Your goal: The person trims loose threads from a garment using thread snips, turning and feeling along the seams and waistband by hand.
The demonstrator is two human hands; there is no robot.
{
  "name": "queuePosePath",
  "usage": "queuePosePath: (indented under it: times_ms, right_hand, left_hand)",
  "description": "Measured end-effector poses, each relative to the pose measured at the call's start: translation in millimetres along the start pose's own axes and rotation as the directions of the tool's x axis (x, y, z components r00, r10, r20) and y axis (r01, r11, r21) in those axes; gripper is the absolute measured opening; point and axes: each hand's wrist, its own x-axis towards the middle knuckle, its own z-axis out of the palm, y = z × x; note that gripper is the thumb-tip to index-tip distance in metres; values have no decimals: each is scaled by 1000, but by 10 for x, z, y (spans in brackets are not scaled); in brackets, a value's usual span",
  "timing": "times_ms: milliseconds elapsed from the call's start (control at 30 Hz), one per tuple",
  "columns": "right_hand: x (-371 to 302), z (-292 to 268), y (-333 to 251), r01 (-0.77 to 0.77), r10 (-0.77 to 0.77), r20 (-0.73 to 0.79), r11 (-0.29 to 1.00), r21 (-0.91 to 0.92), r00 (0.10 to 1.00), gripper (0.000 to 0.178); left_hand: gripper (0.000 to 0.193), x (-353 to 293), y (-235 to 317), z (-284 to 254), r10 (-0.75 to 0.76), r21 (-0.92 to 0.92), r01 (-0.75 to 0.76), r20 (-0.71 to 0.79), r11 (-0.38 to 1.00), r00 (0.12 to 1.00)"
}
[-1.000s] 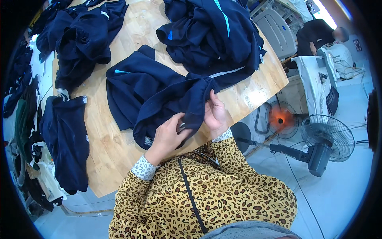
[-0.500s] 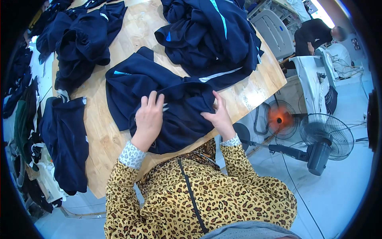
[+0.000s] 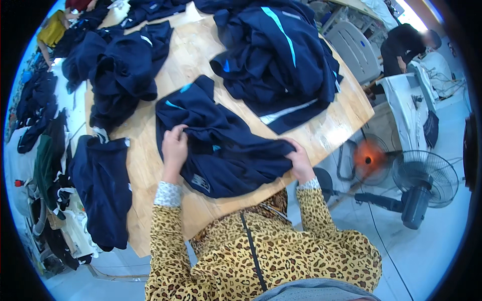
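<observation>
Fingers pinching navy garment with light-blue trim [image 3: 236, 163], hands apart.
Left hand [image 3: 174, 149] bent over its left side, right hand [image 3: 301, 162] gripping right end; forearms reach forward; garment spread at wooden table [image 3: 143, 205] near edge.

- A pale wood-grained worktop [image 3: 145, 170] carries dark cloth.
- Near its front edge lies a navy garment [image 3: 231, 133] with light-blue accents.
- Farther back, right, sits a large navy heap [image 3: 256, 65]; left, a smaller crumpled pile [image 3: 123, 70].
- A navy piece [image 3: 103, 190] lies along the left edge.
</observation>
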Motion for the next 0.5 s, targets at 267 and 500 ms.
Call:
queuePosePath:
  times_ms: [267, 500]
  right_hand:
    - [-142, 16, -26, 309, -268, 176, 611, -729, 947, 54]
    - [-61, 116, -16, 221, -217, 112, 587, -779, 970, 56]
  left_hand:
    - [21, -231, 90, 168, 240, 123, -220, -189, 968, 952]
    - [23, -228, 82, 158, 258, 88, -244, -253, 966, 932]
